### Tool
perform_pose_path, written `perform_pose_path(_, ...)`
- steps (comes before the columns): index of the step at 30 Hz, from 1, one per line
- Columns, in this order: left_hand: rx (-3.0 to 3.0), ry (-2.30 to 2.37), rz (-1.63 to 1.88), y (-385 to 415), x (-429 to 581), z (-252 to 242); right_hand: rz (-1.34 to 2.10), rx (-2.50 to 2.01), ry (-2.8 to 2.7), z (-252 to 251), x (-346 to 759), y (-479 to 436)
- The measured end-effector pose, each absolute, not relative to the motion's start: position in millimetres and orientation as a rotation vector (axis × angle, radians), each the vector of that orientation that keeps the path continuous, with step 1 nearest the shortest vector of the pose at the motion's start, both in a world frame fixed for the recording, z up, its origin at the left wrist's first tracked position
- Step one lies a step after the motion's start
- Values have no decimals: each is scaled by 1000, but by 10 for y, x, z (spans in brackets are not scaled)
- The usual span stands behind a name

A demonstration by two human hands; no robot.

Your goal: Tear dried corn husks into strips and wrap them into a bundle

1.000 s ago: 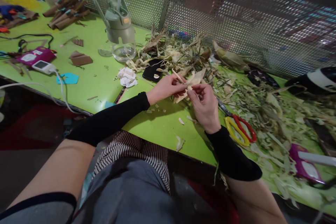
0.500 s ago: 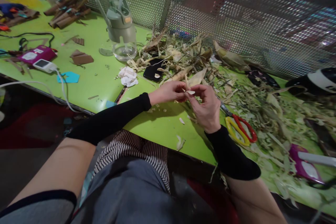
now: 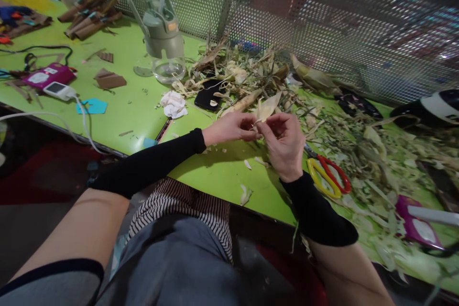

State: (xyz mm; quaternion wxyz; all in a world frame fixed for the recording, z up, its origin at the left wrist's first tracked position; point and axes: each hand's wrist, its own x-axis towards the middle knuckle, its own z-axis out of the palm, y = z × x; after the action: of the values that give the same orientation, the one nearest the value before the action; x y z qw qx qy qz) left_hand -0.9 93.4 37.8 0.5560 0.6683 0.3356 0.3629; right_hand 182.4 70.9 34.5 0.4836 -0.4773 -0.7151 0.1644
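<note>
Green table (image 3: 211, 172), bottle (image 3: 165, 40), husk (image 3: 268, 106) between hands (image 3: 286, 148)

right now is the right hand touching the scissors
Cannot tell: the head view shows the scissors running behind the right hand, hiding any contact or gap.

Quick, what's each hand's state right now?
Left hand: fingers closed; what they hold can't be told.
Right hand: closed, fingers pinching a small pale piece.
</note>
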Motion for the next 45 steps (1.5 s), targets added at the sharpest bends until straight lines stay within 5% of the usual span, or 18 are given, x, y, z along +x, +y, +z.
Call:
perform_pose_path(19,1164,686,951,992,-25,414,245,-1164,-1914,432,1833,710)
perform_pose_path(29,1227,693,931,949,-31,480,562,-1248,-1716,336,1909,815)
perform_pose_path(45,1081,730,806,907,-21,496,284,-1125,-1889,345,1889,775)
